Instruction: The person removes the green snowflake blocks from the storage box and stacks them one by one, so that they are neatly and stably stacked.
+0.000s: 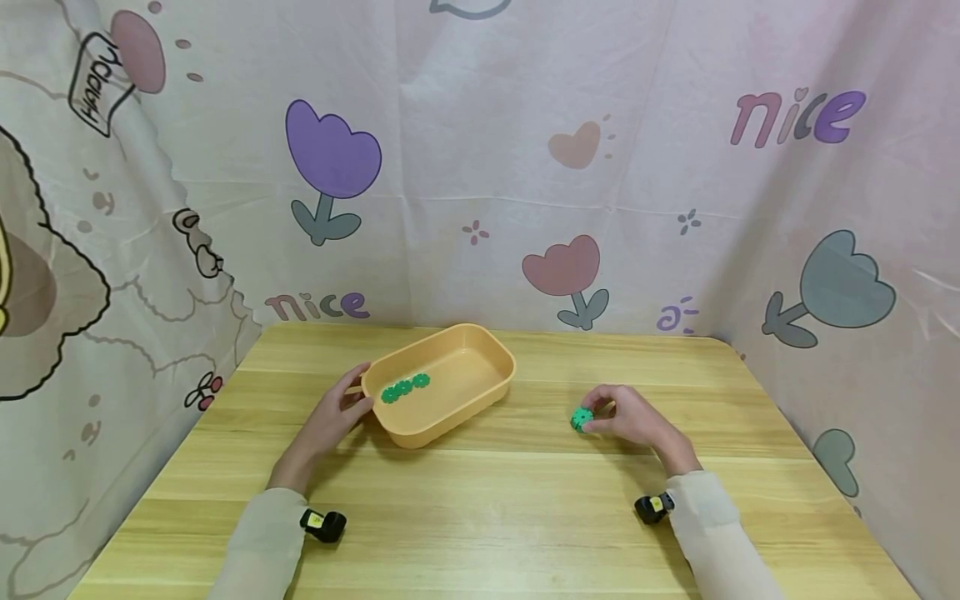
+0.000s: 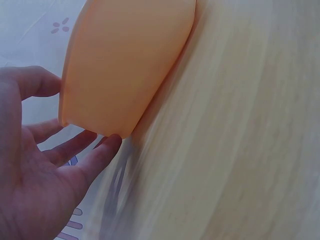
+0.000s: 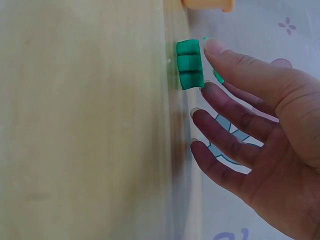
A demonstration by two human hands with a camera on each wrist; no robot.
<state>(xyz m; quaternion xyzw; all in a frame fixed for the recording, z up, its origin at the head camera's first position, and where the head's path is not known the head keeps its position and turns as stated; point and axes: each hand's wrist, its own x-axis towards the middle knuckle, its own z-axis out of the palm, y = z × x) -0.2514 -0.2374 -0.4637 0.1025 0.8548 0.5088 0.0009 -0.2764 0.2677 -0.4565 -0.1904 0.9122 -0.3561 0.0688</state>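
Note:
My left hand (image 1: pixel 339 414) grips the near-left end of a yellow-orange plastic bin (image 1: pixel 408 439). In the left wrist view its thumb and fingers (image 2: pixel 87 157) curl about the end wall of the bin (image 2: pixel 125 65). Inside the bin lie green flower-shaped pieces (image 1: pixel 405 387) in a short row on its left side. To the right of the bin, my right hand (image 1: pixel 626 414) pinches a green toothed disc (image 1: pixel 582 418) just at the table. The right wrist view has a ridged green part (image 3: pixel 190 64) by the fingertips and more green behind the thumb; whether they are joined, I cannot tell.
A light wood table (image 1: pixel 495 517) carries everything. Behind it and at the sides hangs a printed cloth (image 1: pixel 450 167) with tulips and lettering. Each wrist wears a small black camera, such as the left one (image 1: pixel 324 525).

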